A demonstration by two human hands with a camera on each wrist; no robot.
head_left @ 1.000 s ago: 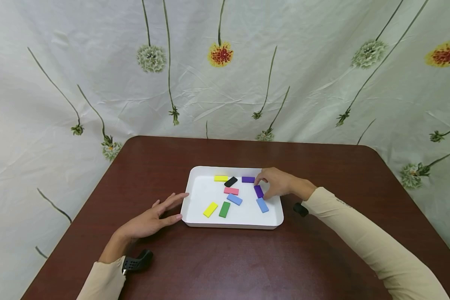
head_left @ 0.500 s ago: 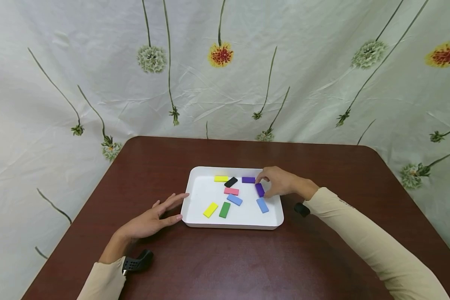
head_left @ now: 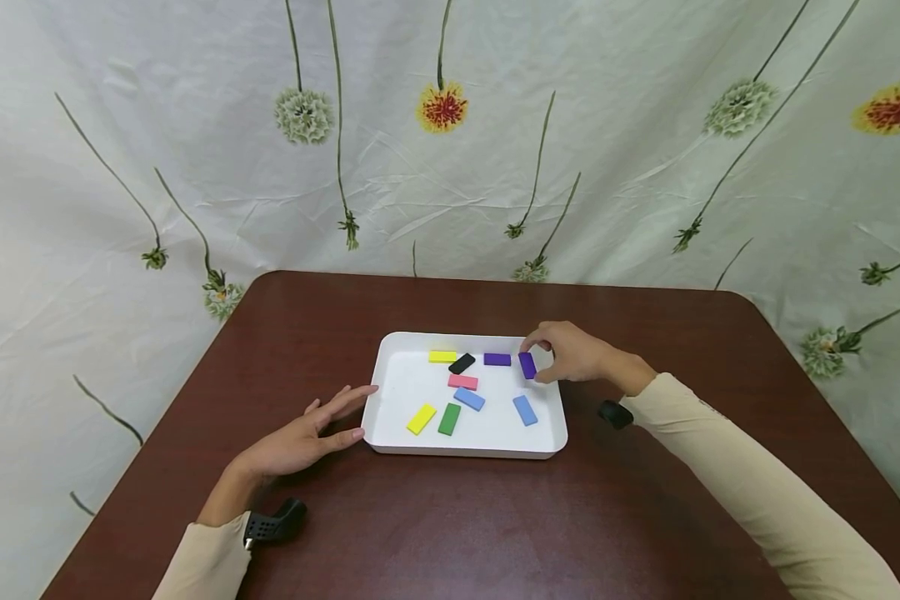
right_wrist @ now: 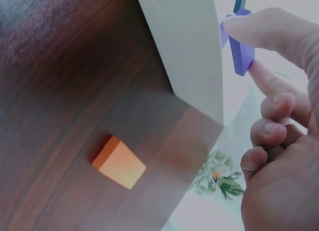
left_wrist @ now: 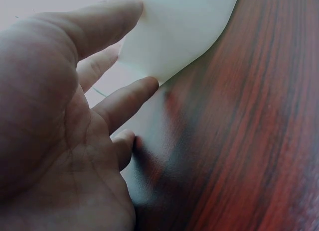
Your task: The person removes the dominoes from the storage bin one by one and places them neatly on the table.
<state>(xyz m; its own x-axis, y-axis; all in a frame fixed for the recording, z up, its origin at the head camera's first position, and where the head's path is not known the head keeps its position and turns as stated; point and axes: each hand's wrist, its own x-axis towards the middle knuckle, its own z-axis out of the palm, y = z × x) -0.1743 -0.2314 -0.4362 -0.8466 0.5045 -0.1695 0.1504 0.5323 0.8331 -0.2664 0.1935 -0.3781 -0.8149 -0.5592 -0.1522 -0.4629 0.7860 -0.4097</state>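
Note:
Between thumb and index finger, my right hand pinches a purple block at the far right corner of a white tray. The right wrist view shows the same purple block tilted by the tray's wall. A second purple block lies just left of it. My left hand touches the tray's left side with fingers extended; in the left wrist view, fingertips meet the tray's wall. Nearer me on the tray's right side lies a blue block.
Also in the tray are two yellow blocks, a black block, a pink block, another blue block and a green block. An orange block sits on the brown table outside the tray.
My right hand has shifted the pinched purple block away from the right-hand blue block, toward the tray's far right corner. The left hand stays put.

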